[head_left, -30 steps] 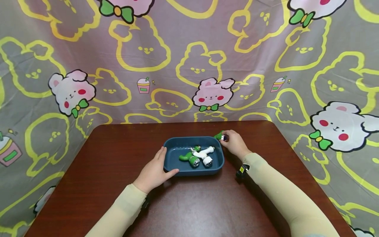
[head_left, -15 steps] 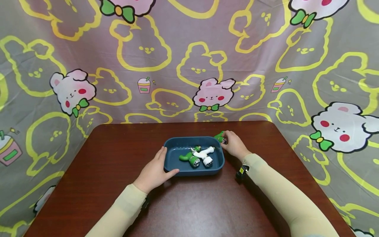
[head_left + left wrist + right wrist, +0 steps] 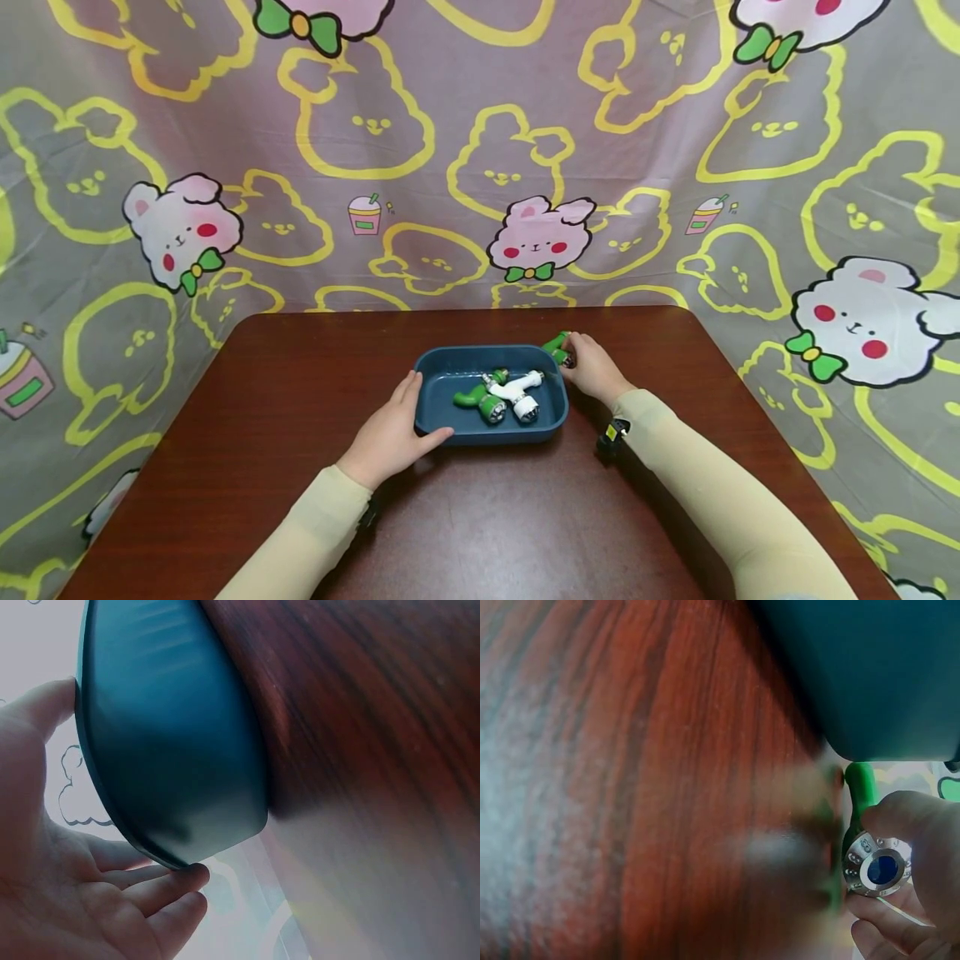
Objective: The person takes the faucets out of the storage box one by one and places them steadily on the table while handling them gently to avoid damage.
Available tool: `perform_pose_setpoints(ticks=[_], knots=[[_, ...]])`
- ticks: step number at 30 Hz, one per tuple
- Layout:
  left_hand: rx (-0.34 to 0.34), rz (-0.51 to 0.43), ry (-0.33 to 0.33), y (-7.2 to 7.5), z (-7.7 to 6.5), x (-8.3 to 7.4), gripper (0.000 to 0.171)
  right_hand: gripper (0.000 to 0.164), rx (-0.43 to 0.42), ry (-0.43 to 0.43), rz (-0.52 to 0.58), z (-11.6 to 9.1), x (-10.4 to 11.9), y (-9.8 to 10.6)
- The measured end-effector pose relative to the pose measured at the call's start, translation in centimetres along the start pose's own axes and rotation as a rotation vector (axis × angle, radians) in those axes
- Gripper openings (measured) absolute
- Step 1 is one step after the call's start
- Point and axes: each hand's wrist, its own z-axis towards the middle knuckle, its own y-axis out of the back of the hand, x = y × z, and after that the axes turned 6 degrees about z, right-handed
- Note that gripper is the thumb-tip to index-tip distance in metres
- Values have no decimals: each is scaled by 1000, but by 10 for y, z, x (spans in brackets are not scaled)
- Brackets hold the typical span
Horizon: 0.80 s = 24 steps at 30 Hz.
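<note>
A dark blue rectangular tub stands on the table, with a green tap and a white tap lying inside. My left hand holds the tub's left end, thumb on the front rim and fingers along the side. In the left wrist view, that hand has its fingertips at the rim of the tub. Just outside the tub's back right corner, my right hand grips another green tap. The right wrist view shows this tap's silver ring with a dark blue centre between thumb and fingers.
The dark brown wooden table extends around the tub on all sides. A patterned cloth with bears and rabbits hangs behind it and at both sides. A small black device sits at my right wrist.
The green tap in my right hand has turned and tilted, its knob end shifting slightly down and more of its green body showing. The left hand and the tub stay in place.
</note>
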Motion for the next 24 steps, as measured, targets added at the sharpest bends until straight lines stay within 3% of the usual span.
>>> perform_pose_setpoints(ticks=[24], knots=[[-20, 15, 1, -2, 0, 1, 107, 40, 29, -27, -30, -4, 1, -1]])
